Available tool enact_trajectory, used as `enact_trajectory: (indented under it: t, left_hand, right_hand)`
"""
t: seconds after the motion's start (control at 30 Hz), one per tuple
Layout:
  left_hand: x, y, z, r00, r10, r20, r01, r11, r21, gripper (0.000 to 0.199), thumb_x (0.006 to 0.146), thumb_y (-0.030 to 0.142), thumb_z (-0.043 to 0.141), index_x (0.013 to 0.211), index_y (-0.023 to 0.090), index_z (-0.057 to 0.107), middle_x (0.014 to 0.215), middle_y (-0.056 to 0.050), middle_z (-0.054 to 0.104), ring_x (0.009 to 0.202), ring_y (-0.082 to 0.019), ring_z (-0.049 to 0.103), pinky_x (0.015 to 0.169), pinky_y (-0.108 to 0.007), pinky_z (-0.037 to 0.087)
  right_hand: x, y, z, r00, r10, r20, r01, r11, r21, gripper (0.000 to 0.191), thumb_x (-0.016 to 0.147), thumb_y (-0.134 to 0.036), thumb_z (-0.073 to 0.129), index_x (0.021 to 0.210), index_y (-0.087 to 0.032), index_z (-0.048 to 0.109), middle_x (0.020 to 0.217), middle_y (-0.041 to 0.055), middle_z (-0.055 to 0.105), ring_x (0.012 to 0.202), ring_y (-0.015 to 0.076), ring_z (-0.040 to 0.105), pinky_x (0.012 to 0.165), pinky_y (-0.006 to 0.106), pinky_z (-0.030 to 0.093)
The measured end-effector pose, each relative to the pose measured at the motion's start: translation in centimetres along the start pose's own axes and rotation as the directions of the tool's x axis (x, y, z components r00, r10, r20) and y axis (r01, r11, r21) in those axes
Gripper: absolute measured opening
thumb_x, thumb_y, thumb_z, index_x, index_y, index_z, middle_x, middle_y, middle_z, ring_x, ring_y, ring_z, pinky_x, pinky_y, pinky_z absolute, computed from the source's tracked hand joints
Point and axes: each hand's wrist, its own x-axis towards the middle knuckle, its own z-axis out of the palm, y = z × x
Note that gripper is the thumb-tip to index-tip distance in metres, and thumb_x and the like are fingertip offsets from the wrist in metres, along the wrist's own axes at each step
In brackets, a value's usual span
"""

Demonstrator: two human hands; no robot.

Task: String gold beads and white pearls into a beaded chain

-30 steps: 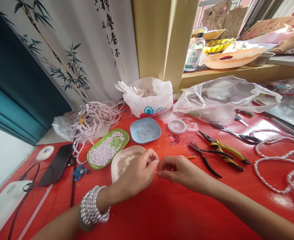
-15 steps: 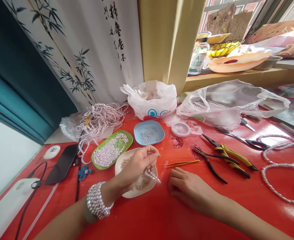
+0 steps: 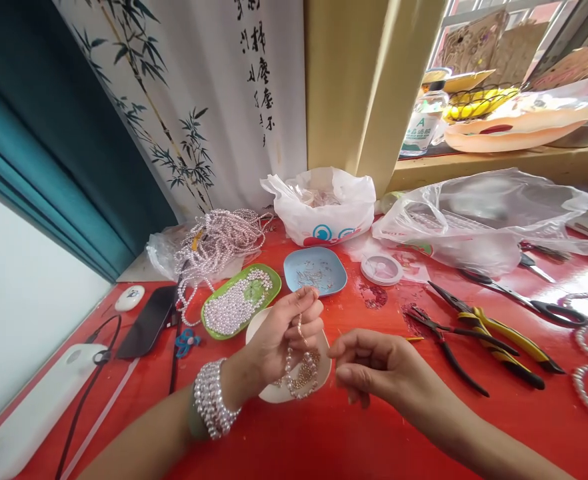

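My left hand point(image 3: 287, 330) is raised over the white dish point(image 3: 254, 328), pinching a strand of gold and pearl beads point(image 3: 301, 327). The strand hangs in a loop over the gold beads in the dish. To its right hovers my right hand point(image 3: 374, 363), fingers loosely bent, with a gap between thumb and forefinger and nothing visible in it. Behind that hand a yellow tip of the tweezers point(image 3: 414, 339) shows; the remainder is hidden. A green tray point(image 3: 276, 283) of pearl beads and a blue tray point(image 3: 341, 273) of small metal pieces lie beyond.
Pliers with black handles point(image 3: 457, 363), yellow-handled pliers point(image 3: 504, 333) and scissors point(image 3: 524, 297) lie on the right. Bead strings point(image 3: 224, 240) are heaped at the back left, beside plastic bags point(image 3: 324, 210). A phone point(image 3: 147, 323) and power strip point(image 3: 39, 410) lie left.
My right hand has lifted off the table by the tweezers and moved toward my left hand. My left hand has turned, and the bead strand now hangs as a loop. The view has shifted left.
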Motion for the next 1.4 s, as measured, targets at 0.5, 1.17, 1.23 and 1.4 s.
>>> enact_trajectory:
  t: [0.5, 1.17, 1.23, 1.4]
  left_hand:
    - [-0.2, 0.5, -0.2, 0.998, 0.023, 0.057, -0.020, 0.998, -0.059, 0.014, 0.087, 0.015, 0.044, 0.073, 0.014, 0.046, 0.048, 0.009, 0.020, 0.034, -0.001, 0.014, 0.030, -0.009, 0.017]
    - [-0.1, 0.4, 0.1, 0.996, 0.085, -0.012, -0.083, 0.990, 0.113, 0.019, 0.078, 0.022, 0.059, 0.071, 0.016, 0.042, 0.048, 0.011, 0.019, 0.035, -0.001, 0.010, 0.030, -0.009, 0.015]
    - [-0.1, 0.4, 0.1, 0.997, 0.083, -0.006, -0.082, 0.991, 0.110, 0.019, 0.078, 0.022, 0.058, 0.070, 0.016, 0.043, 0.048, 0.010, 0.020, 0.035, -0.001, 0.010, 0.030, -0.009, 0.015]
    - [-0.1, 0.3, 0.1, 0.997, 0.071, 0.002, -0.071, 0.994, 0.088, 0.016, 0.080, 0.021, 0.056, 0.072, 0.016, 0.044, 0.047, 0.010, 0.021, 0.035, -0.001, 0.010, 0.030, -0.009, 0.016]
  right_hand:
    - [0.6, -0.4, 2.3, 0.989, -0.146, 0.034, 0.149, 0.933, -0.329, 0.033, 0.082, -0.037, 0.042, 0.055, -0.017, 0.043, 0.050, -0.0032, 0.042, 0.046, 0.0083, 0.041, 0.045, 0.021, 0.033]
    - [0.7, 0.3, 3.1, 0.969, -0.246, -0.009, 0.201, 0.812, -0.548, 0.030, 0.077, -0.025, 0.036, 0.051, -0.016, 0.046, 0.043, -0.0027, 0.040, 0.041, 0.0080, 0.036, 0.040, 0.021, 0.026]
    - [0.7, 0.3, 3.1, 0.968, -0.252, -0.011, 0.204, 0.809, -0.552, 0.030, 0.078, -0.025, 0.036, 0.051, -0.016, 0.046, 0.044, -0.0025, 0.041, 0.042, 0.0081, 0.037, 0.040, 0.021, 0.026]
    - [0.8, 0.3, 3.0, 0.968, -0.249, -0.010, 0.202, 0.808, -0.554, 0.029, 0.078, -0.025, 0.035, 0.050, -0.017, 0.042, 0.044, -0.0030, 0.039, 0.042, 0.0077, 0.035, 0.041, 0.021, 0.025]
